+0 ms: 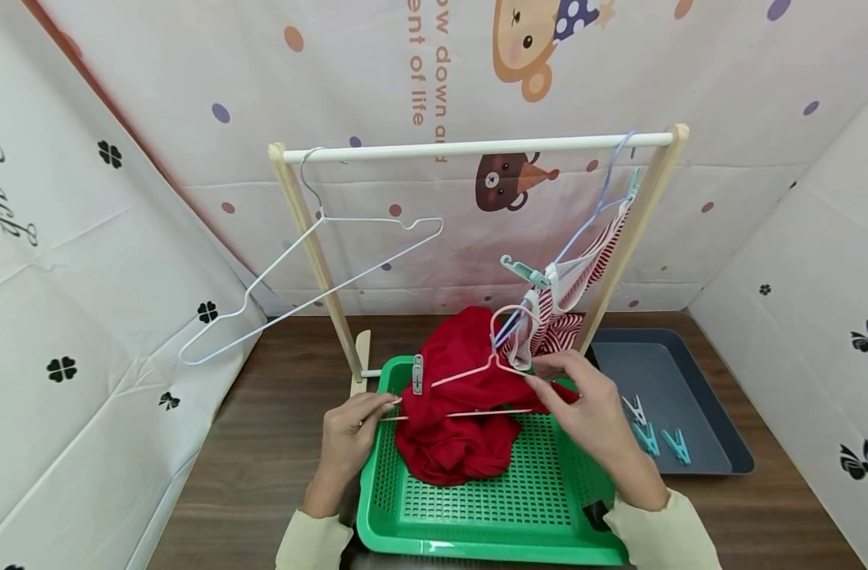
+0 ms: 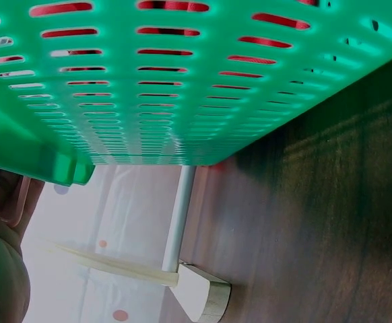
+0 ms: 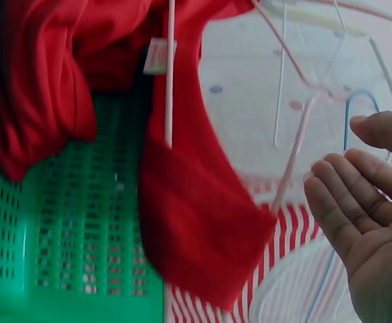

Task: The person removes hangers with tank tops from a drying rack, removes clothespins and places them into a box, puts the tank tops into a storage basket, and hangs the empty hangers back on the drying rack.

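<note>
My left hand [image 1: 352,431] pinches the left end of a pink clothes hanger [image 1: 494,360], whose loop also shows beside the palm in the left wrist view. A red garment [image 1: 470,459] drapes over the hanger and hangs into the green basket [image 1: 491,546]. One grey clothespin [image 1: 416,374] grips the red fabric near the hanger's left end. Beside the hanger's right shoulder is my right hand [image 1: 594,408]. Its fingers [image 3: 347,188] are extended in the right wrist view, a little apart from the red cloth that covers the hanger's right corner.
Behind the basket stands a rack with a white bar [image 1: 441,150]. A bare white hanger [image 1: 320,218] hangs at its left, and a blue hanger [image 1: 605,186] with a red-striped garment [image 1: 548,317] at its right. Several clothespins [image 1: 646,437] lie in a grey tray [image 1: 719,451].
</note>
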Demonstrator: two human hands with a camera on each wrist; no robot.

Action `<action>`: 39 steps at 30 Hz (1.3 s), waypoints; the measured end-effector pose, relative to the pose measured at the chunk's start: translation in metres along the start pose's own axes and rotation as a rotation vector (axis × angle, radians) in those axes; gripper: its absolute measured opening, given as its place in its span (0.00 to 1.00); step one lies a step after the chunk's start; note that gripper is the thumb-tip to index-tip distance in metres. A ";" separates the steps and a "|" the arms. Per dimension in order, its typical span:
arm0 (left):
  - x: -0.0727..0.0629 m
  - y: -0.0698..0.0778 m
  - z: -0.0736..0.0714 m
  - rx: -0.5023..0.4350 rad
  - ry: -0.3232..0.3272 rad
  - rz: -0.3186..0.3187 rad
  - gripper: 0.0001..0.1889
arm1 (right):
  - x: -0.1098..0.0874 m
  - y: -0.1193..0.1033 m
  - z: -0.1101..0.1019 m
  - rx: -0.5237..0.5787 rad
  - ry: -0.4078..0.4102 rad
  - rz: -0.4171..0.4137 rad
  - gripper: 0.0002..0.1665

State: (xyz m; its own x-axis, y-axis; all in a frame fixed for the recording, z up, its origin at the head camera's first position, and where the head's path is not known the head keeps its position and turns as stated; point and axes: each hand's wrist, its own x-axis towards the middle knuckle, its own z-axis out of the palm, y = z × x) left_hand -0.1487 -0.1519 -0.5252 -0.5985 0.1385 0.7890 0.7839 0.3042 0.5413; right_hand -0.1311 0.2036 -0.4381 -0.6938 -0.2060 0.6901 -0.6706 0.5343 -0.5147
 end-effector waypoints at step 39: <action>0.001 0.000 0.000 0.026 -0.008 0.030 0.18 | 0.049 -0.056 0.086 -0.009 -0.239 -0.067 0.27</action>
State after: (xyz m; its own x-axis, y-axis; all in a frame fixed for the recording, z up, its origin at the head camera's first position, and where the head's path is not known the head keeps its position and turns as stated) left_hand -0.1492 -0.1515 -0.5241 -0.5764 0.1552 0.8023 0.7968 0.3245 0.5097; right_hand -0.1498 0.0927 -0.4193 -0.6912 -0.4287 0.5818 -0.7154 0.5197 -0.4670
